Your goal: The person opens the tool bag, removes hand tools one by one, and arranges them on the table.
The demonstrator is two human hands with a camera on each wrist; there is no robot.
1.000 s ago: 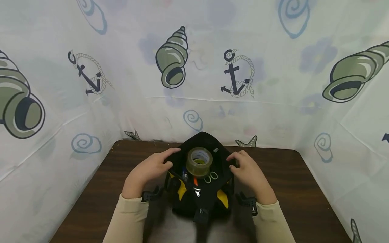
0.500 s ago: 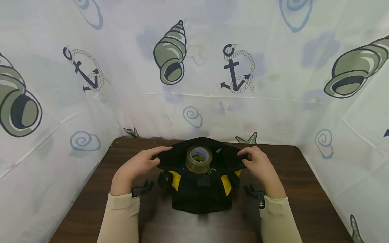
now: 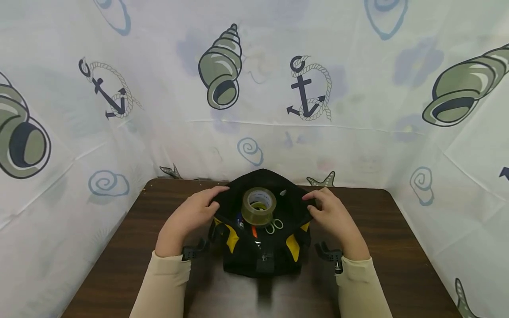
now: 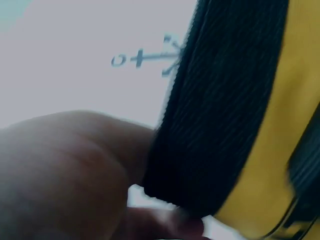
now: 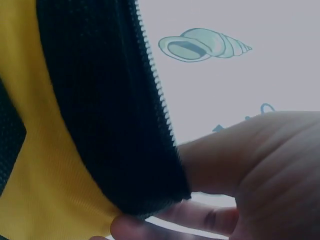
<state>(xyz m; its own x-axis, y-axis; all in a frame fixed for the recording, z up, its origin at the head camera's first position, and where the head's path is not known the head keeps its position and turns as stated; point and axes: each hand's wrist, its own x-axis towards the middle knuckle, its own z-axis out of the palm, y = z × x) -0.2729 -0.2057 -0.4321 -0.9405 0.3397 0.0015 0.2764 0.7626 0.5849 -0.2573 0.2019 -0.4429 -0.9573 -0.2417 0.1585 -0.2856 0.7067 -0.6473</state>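
Observation:
A black and yellow zippered tool bag (image 3: 258, 260) stands on the table with its mouth spread. My left hand (image 3: 188, 216) pinches the left end of the bag's rim between thumb and fingers. At the opposite end, my right hand (image 3: 335, 218) grips the rim the same way. Inside lie a roll of brown packing tape (image 3: 258, 216), scissors with pale green handles (image 3: 274, 226), an orange item (image 3: 254, 231) and a blue item (image 3: 240, 220). Both wrist views show the dark zipper edge of the bag (image 4: 225, 100) held close to the fingers.
The brown wooden table (image 3: 131, 247) carries the bag near its middle. A white curtain (image 3: 167, 88) printed with shells and anchors hangs behind and on both sides. Black wrist mounts (image 3: 195, 251) sit below the palms.
Half a second ago the hands stretched the mouth wider and the front rim hid most contents. Now they are closer together, and the scissors and orange item show again.

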